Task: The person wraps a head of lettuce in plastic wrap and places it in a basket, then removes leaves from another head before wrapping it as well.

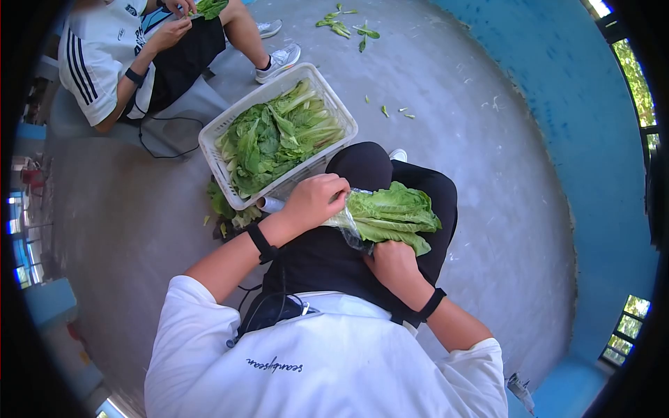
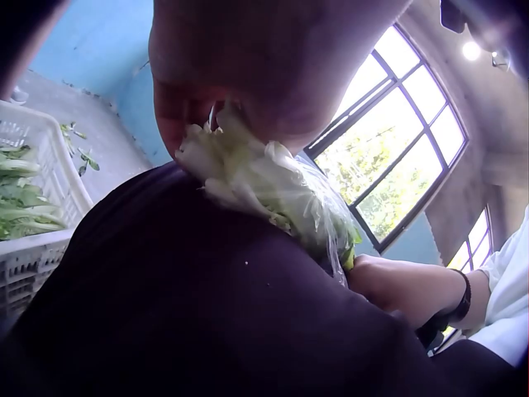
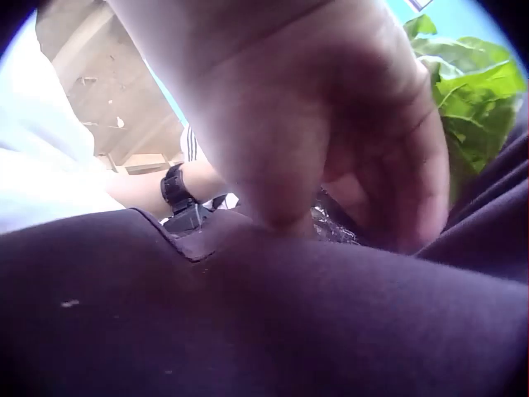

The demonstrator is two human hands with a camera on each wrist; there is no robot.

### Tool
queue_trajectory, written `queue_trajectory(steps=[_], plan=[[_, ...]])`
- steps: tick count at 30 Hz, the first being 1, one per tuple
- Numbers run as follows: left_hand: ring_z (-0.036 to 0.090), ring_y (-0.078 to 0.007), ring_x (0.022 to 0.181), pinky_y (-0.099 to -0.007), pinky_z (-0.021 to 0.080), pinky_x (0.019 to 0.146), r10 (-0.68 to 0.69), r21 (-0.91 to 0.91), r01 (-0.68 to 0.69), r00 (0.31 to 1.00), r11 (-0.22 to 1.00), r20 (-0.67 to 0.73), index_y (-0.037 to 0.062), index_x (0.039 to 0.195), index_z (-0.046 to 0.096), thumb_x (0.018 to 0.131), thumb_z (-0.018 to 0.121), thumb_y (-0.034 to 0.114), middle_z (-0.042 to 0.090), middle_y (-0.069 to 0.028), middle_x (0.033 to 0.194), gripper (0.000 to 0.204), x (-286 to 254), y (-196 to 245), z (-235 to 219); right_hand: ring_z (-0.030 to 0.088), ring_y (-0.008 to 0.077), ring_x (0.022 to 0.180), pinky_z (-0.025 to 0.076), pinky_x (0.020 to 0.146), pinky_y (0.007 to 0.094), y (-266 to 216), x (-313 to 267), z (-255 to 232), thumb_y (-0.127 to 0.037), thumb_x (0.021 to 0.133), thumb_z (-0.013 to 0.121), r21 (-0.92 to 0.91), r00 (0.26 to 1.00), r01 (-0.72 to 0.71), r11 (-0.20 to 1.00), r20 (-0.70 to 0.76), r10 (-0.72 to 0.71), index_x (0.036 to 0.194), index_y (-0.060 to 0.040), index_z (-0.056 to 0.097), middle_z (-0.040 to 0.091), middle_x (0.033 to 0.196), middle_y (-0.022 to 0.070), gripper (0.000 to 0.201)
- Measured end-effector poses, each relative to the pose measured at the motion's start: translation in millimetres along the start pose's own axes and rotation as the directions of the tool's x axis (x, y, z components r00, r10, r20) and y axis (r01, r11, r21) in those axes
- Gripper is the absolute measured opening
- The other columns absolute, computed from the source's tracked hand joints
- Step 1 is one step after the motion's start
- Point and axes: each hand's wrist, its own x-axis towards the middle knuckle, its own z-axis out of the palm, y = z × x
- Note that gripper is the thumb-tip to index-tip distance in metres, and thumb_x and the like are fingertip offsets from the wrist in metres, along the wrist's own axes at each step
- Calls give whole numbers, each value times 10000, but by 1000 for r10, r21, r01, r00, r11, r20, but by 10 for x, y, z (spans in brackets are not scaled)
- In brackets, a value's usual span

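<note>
A bunch of leafy lettuce (image 1: pixel 401 212) lies across the person's dark-trousered lap, leaf tips pointing right. Clear plastic film (image 1: pixel 346 224) wraps around its stem end. With curled fingers the left hand (image 1: pixel 317 202) grips that stem end; the pale cut stems (image 2: pixel 235 161) poke out beneath the palm in the left wrist view. The right hand (image 1: pixel 397 268) is at the near side of the bunch, thumb and fingers bent around a gathered bit of shiny film (image 3: pixel 333 227). Beside the left hand a roll of film (image 1: pixel 270 204) is partly covered by the wrist.
A white plastic crate (image 1: pixel 209 143) full of lettuce (image 1: pixel 279 136) stands on the floor ahead and left. More leaves (image 1: pixel 221 202) lie beside it. Another person (image 1: pixel 111 63) sits at upper left, holding greens. Loose leaves (image 1: pixel 366 31) are scattered on the grey floor near a blue wall (image 1: pixel 543 76).
</note>
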Motion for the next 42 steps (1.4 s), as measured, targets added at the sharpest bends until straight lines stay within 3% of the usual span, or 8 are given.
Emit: queue_trajectory(steps=[10,17,20,24,30,33,36,42], plan=[[659,-323,838,-427,539,727,86,109,-81,996,991,-39,43,902,657,839,681,75,651,-109,855,74,-48,85,23,689,236,663,551,545,357,-257,-334,-569,-182,838,695,14,975,190,982,-117,-187,818,-83,609,648,746,74,133],[633,-291,818,-397,542,708,227,229,-225,974,947,17,55,902,644,808,706,88,609,-83,845,117,-128,137,-26,622,260,903,515,812,410,-59,251,-1113,-153,828,712,-4,860,417,909,-323,-396,847,-69,625,621,903,66,122],[629,-281,816,-394,542,707,285,235,-279,959,931,12,59,897,645,797,718,92,605,-75,847,129,-148,119,-11,599,282,938,505,829,407,116,556,-981,-119,824,717,220,839,498,839,-365,-403,887,-65,660,619,966,72,100],[598,-256,796,-384,526,709,320,228,-305,947,925,-30,67,869,608,793,710,108,566,-67,832,134,-132,90,-10,653,315,797,524,720,406,228,826,-818,-95,843,725,513,971,221,829,-191,-141,899,6,693,653,902,140,120],[652,-282,1026,-388,559,830,339,226,-315,937,922,-79,31,986,689,791,722,82,674,-99,1020,204,-176,58,-6,681,297,800,533,722,379,159,946,-774,-133,827,750,522,996,-90,848,67,65,966,-14,728,659,879,159,184],[636,-302,1077,-408,548,884,176,162,-141,958,977,-225,24,979,695,804,716,85,671,-109,1072,187,-126,162,27,673,301,853,530,759,374,198,963,-634,-129,830,752,476,982,128,870,-181,-45,1001,-21,736,662,907,148,203],[635,-314,1072,-426,536,897,19,58,-13,994,998,-107,21,962,692,817,710,91,667,-117,1124,162,-178,65,52,644,373,910,521,822,444,150,935,-644,-150,821,745,586,960,184,789,-281,-15,958,-30,745,666,914,155,182],[661,-324,953,-425,542,832,47,-16,-48,998,999,-43,29,917,662,839,701,102,688,-117,992,114,-149,11,16,653,316,840,525,764,415,215,970,-627,-139,855,723,540,960,250,804,-245,-134,983,-4,712,674,894,141,186]])
